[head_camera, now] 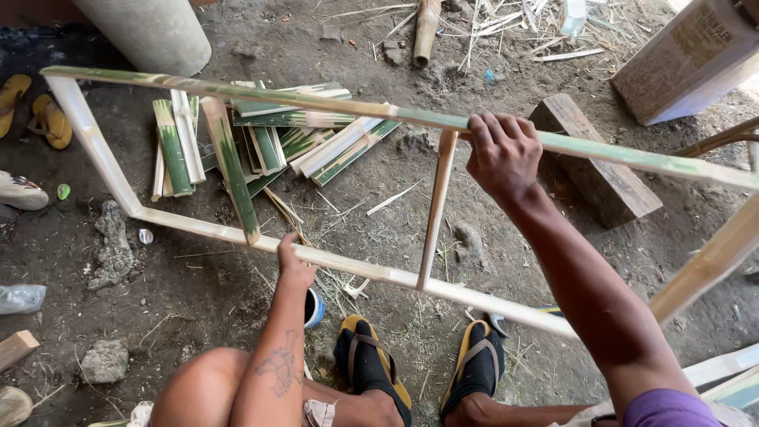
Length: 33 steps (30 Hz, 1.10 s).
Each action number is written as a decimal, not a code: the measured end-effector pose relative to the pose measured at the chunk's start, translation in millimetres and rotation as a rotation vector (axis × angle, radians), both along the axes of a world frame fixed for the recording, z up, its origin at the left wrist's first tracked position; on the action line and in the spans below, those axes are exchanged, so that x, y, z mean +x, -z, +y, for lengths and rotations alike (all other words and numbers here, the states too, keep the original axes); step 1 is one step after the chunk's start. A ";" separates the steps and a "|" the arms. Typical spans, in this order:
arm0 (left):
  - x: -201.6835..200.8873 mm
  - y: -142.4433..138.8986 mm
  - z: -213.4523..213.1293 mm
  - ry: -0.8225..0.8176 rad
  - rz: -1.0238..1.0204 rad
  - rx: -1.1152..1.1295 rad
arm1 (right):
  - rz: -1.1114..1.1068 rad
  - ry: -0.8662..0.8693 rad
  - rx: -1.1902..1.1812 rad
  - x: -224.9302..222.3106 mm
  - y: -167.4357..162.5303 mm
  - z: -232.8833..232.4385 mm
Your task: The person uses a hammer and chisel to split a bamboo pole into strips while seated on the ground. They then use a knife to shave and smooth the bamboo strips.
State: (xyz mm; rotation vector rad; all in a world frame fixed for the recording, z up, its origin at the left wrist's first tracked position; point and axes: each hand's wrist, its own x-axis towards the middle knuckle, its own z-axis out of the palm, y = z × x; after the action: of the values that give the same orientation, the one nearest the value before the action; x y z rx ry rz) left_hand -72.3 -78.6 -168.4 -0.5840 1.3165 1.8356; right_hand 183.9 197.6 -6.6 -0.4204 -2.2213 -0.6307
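Observation:
A long bamboo frame (190, 225), made of two split rails joined by cross slats, hangs tilted above the dirt floor in front of me. My right hand (504, 153) is shut around its far green-and-pale rail (332, 103), next to a pale cross slat (436, 209). My left hand (293, 265) grips the near rail, just right of a green cross slat (234, 170). My knee and my two feet in black and yellow sandals (371, 364) show below the frame.
A pile of cut green bamboo slats (261, 142) lies on the ground beyond the frame. A wooden block (593, 162), a cardboard box (688, 59), a grey concrete column (150, 32), a bamboo tube (425, 32), stones, slippers and shavings lie about.

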 end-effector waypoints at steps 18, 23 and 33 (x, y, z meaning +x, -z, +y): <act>104.1 -106.9 67.1 0.143 0.024 1.023 | -0.380 0.063 -0.741 86.7 -2.5 -95.1; 111.4 -103.1 65.6 0.143 -0.008 1.099 | -0.487 0.095 -0.890 83.6 -19.6 -84.7; 170.1 -110.5 154.9 0.311 -0.171 1.054 | -0.435 0.243 -1.108 151.2 -31.1 -15.7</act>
State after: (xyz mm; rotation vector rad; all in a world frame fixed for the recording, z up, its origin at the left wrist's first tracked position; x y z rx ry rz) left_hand 97.7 76.3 -57.9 0.0445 0.1873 1.8501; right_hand 335.1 181.9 24.6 -1.1943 -2.8008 0.5344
